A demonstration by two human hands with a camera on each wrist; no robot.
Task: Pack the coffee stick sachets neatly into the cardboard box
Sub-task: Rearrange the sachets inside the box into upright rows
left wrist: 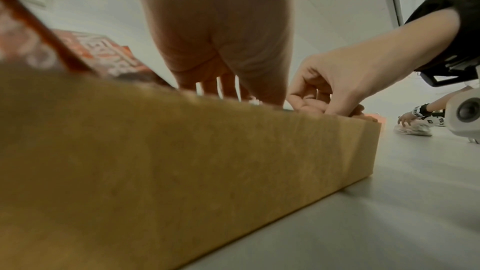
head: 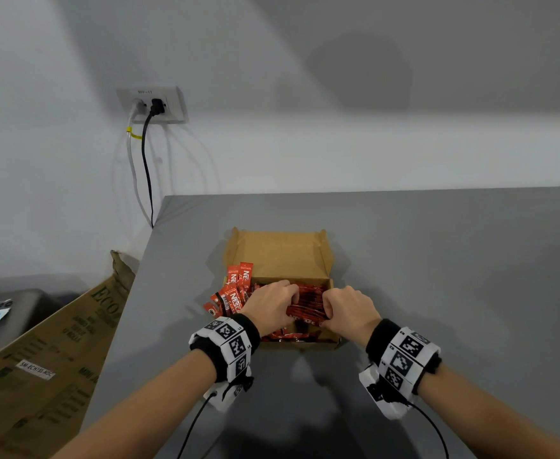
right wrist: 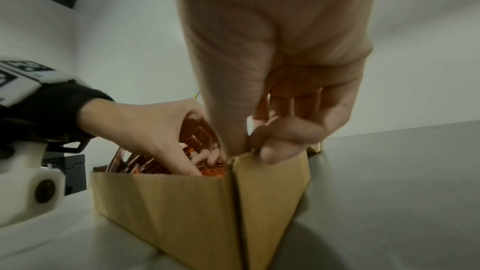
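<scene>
Both your left hand (head: pixel 269 304) and right hand (head: pixel 349 309) are grasping a bundle of sachets (head: pixel 306 304) inside the cardboard box (head: pixel 283 251) at the table's (head: pixel 437 260) centre. You're mid-arranging. Next, I judge, tuck in the loose sachets (head: pixel 235 289) overhanging at 9 o'clock.

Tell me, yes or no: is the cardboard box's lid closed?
No, in the head view the cardboard box stands with its lid folded back, and both hands reach among the red sachets inside.
</scene>
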